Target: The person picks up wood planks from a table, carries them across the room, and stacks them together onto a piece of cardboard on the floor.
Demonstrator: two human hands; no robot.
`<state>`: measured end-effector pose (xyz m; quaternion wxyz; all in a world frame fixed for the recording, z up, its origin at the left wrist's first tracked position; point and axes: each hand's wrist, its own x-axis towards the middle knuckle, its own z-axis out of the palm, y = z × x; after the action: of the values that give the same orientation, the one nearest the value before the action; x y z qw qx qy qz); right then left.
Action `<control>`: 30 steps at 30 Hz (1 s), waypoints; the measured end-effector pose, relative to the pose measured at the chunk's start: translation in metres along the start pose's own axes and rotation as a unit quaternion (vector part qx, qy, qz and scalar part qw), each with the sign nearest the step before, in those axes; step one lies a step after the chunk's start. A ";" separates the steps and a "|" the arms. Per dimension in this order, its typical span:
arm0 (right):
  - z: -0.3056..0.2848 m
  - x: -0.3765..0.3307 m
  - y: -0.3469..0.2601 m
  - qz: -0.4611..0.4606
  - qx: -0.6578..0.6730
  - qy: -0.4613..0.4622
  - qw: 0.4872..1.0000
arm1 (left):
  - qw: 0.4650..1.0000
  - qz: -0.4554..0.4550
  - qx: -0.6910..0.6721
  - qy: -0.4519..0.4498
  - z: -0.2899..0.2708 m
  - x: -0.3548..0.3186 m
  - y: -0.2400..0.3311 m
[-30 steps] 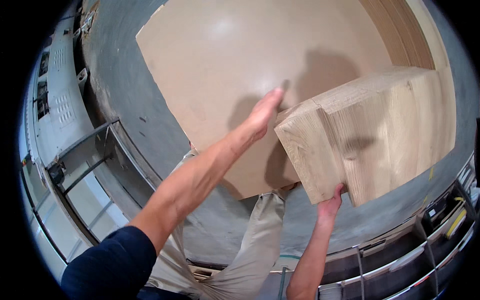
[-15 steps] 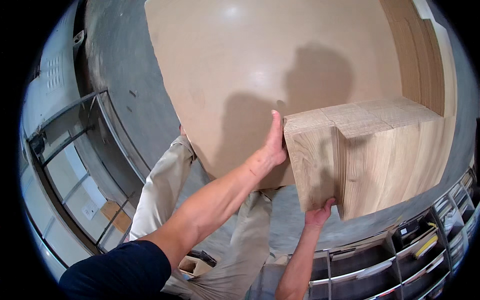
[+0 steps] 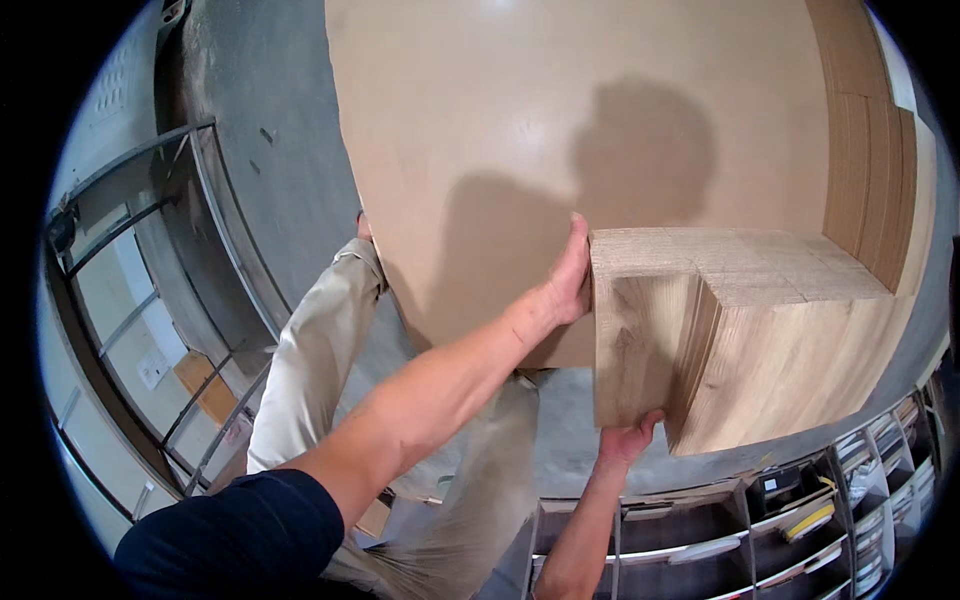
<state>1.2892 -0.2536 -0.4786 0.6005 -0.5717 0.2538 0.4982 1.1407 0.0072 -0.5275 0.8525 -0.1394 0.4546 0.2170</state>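
Note:
A block of wood-grain boards [image 3: 790,370] stands at the right on a large tan sheet. Its layered edges show along the top, and its left part [image 3: 640,350] is set back in a step from the rest. My left hand [image 3: 572,272] lies along the left end of the block, fingers stretched out and palm side against it. At the lower edge of the set-back part, my right hand [image 3: 630,440] has its fingers curled onto a wood-grain board. Part of that hand is hidden under the board.
The wide tan sheet [image 3: 480,120] spreads ahead, with brown board strips [image 3: 868,170] along its right side. A metal frame [image 3: 205,180] stands at the left on grey floor [image 3: 265,90]. Shelving with compartments [image 3: 690,530] is at the lower right. My legs straddle the sheet's near corner.
The whole view has shifted a little. The top edges of the boards, stepped before, look more even. Both hands keep to the same places on the block.

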 end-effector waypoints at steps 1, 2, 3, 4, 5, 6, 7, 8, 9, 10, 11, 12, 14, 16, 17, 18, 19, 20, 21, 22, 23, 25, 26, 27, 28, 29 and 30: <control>0.001 0.003 0.002 -0.004 -0.004 -0.001 1.000 | 1.000 0.011 0.003 0.000 0.002 -0.001 0.004; 0.002 0.006 0.004 -0.007 -0.008 -0.002 1.000 | 1.000 0.014 -0.001 -0.005 -0.005 0.001 0.002; 0.004 0.007 0.005 -0.011 -0.012 -0.007 1.000 | 0.984 0.093 0.109 0.102 -0.015 0.004 0.000; 0.002 0.008 0.009 -0.016 -0.034 0.027 0.999 | 0.966 0.133 0.160 0.154 -0.019 0.002 -0.001; 0.003 0.006 0.010 -0.022 -0.055 0.059 0.996 | 0.941 0.166 0.212 0.206 -0.020 0.000 -0.002; 0.003 0.002 0.009 -0.027 -0.067 0.076 0.994 | 0.875 0.230 0.400 0.144 -0.015 -0.010 0.001; 0.004 0.000 0.008 -0.032 -0.069 0.079 0.994 | 0.768 0.285 0.569 0.075 -0.008 -0.018 0.004; 0.005 -0.001 0.008 -0.041 -0.084 0.076 0.993 | 0.769 0.288 0.566 0.074 -0.006 -0.021 0.006; 0.006 -0.001 0.008 -0.050 -0.099 0.075 0.991 | 0.746 0.299 0.593 0.038 -0.004 -0.024 0.007; 0.007 0.001 0.009 -0.054 -0.101 0.073 0.991 | 0.721 0.309 0.620 0.001 -0.002 -0.026 0.008; 0.007 0.004 0.011 -0.048 -0.089 0.073 0.992 | 0.723 0.312 0.617 -0.001 -0.002 -0.026 0.008; 0.007 0.006 0.011 -0.041 -0.077 0.073 0.994 | 0.717 0.327 0.616 -0.004 -0.003 -0.025 0.007; 0.007 0.008 0.009 -0.044 -0.084 0.083 0.992 | 0.711 0.341 0.614 -0.009 -0.001 -0.025 0.008; 0.009 0.004 0.009 -0.043 -0.090 0.095 0.990 | 0.709 0.302 0.636 -0.024 0.003 -0.028 0.011; 0.009 0.004 0.009 -0.043 -0.084 0.095 0.991 | 0.710 0.303 0.635 -0.023 -0.001 -0.025 0.010; 0.009 0.003 0.009 -0.043 -0.078 0.094 0.992 | 0.689 0.311 0.655 -0.014 -0.004 -0.023 0.009; 0.009 0.003 0.009 -0.043 -0.080 0.093 0.991 | 0.666 0.318 0.674 -0.005 -0.007 -0.021 0.007; 0.007 0.003 0.009 -0.043 -0.081 0.089 0.992 | 0.667 0.318 0.673 -0.007 -0.006 -0.021 0.006; 0.004 0.003 0.009 -0.043 -0.083 0.085 0.992 | 0.669 0.310 0.676 -0.007 -0.005 -0.021 0.005; 0.002 0.004 0.009 -0.045 -0.084 0.087 0.992 | 0.670 0.301 0.678 -0.007 -0.004 -0.021 0.004; -0.001 0.004 0.008 -0.050 -0.087 0.082 0.992 | 0.672 0.301 0.677 -0.009 -0.002 -0.021 0.003; 0.001 0.006 0.008 -0.052 -0.091 0.075 0.992 | 0.678 0.287 0.676 -0.015 0.000 -0.021 0.003; 0.001 0.005 0.008 -0.054 -0.093 0.077 0.991 | 0.679 0.288 0.675 -0.015 -0.001 -0.020 0.003; 0.002 0.004 0.007 -0.056 -0.095 0.078 0.991 | 0.675 0.290 0.678 -0.018 0.000 -0.020 0.004; 0.005 0.004 0.007 -0.057 -0.097 0.075 0.991 | 0.671 0.293 0.681 -0.020 0.001 -0.021 0.005; 0.001 0.005 0.004 -0.060 -0.118 0.073 0.989 | 0.672 0.299 0.677 -0.022 0.001 -0.020 0.002; 0.006 0.007 0.003 -0.058 -0.139 0.065 0.986 | 0.647 0.333 0.685 0.025 -0.004 -0.019 0.003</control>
<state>1.2877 -0.2467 -0.4850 0.5254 -0.6945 0.1869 0.4547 1.1271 0.0031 -0.5137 0.5636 0.6398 0.5109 0.1092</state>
